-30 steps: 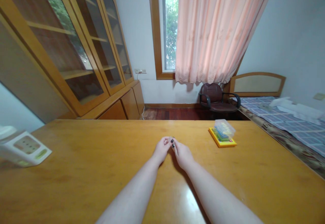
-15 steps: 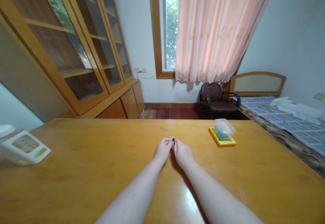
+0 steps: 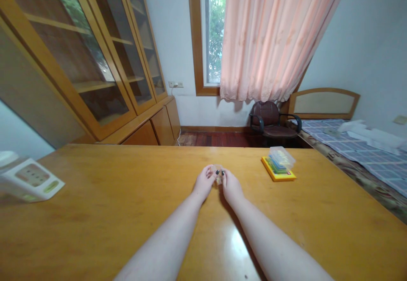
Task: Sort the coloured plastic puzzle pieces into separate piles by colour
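Observation:
Over the middle of the table, my left hand (image 3: 203, 181) and my right hand (image 3: 232, 186) are close together. Between them is a small see-through, plastic-looking thing (image 3: 218, 180), gripped from both sides, with dark-nailed thumbs on the near face. Its kind is too small to make out, and the fingers cover its edges. Off to the right of my right hand lies a yellow box (image 3: 279, 174) with a blue and green picture. A clear plastic case (image 3: 282, 157) rests on top of it, tilted toward the back.
The wooden table (image 3: 127, 230) fills the foreground. A white and clear container (image 3: 32, 179) stands at its left edge. Beyond are a glass-doored cabinet (image 3: 104, 73), a brown armchair (image 3: 270, 122), a pink curtain (image 3: 270, 39) and a bed (image 3: 346, 141) on the right.
My hands have moved slightly apart. The see-through thing now shows between them, where before the fingertips met and hid most of it. The view has shifted slightly.

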`<state>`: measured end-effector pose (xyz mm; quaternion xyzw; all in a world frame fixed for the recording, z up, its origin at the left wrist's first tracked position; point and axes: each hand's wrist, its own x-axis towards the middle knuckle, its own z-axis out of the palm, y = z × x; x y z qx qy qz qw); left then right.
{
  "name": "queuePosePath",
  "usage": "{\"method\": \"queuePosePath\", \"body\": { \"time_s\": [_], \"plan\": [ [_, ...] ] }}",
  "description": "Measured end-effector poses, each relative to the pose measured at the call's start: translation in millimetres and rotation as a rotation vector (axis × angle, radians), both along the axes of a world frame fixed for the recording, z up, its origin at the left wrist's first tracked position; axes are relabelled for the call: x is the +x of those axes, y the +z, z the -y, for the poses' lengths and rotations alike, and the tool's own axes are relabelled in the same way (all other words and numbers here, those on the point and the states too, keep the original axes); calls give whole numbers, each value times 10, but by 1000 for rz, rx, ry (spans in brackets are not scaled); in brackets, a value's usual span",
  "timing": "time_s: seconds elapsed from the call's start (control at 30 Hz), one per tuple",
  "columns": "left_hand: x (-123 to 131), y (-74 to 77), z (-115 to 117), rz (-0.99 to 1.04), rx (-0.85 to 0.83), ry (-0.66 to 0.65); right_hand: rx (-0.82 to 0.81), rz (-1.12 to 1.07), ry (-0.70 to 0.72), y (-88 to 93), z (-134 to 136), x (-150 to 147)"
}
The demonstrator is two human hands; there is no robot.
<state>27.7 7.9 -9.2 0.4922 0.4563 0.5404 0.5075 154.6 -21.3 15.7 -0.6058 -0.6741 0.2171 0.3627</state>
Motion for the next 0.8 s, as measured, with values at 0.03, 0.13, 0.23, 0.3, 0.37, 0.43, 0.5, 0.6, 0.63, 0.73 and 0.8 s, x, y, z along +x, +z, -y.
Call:
{"method": "queuePosePath", "body": {
  "time_s": [0.03,0.13,0.23,0.3,0.37,0.43,0.5,0.6,0.63,0.73,0.8],
  "plan": [
    [-1,8,-3,0,3,0,11,-33,-18,-16,-25,11],
    [-3,46,14,-23,57,-35,38,-147,-65,-66,-91,34],
    [-16,111,73,-141,139,-55,29,-231,-110,-125,-138,47],
    [-27,157,116,-253,194,-60,22,-262,-139,-165,-160,57],
    [-34,189,147,-345,252,-78,16,-283,-155,-199,-177,71],
    [-38,202,161,-415,298,-99,10,-300,-157,-220,-189,83],
    [-40,203,163,-479,324,-114,6,-332,-155,-229,-196,88],
    [-45,205,159,-581,351,-132,10,-414,-174,-229,-201,79],
    [-48,208,158,-610,362,-133,11,-432,-181,-229,-202,75],
    [-59,219,159,-668,406,-135,4,-432,-187,-241,-211,67],
    [-66,221,164,-674,427,-136,2,-415,-190,-251,-215,71]
  ]
}}
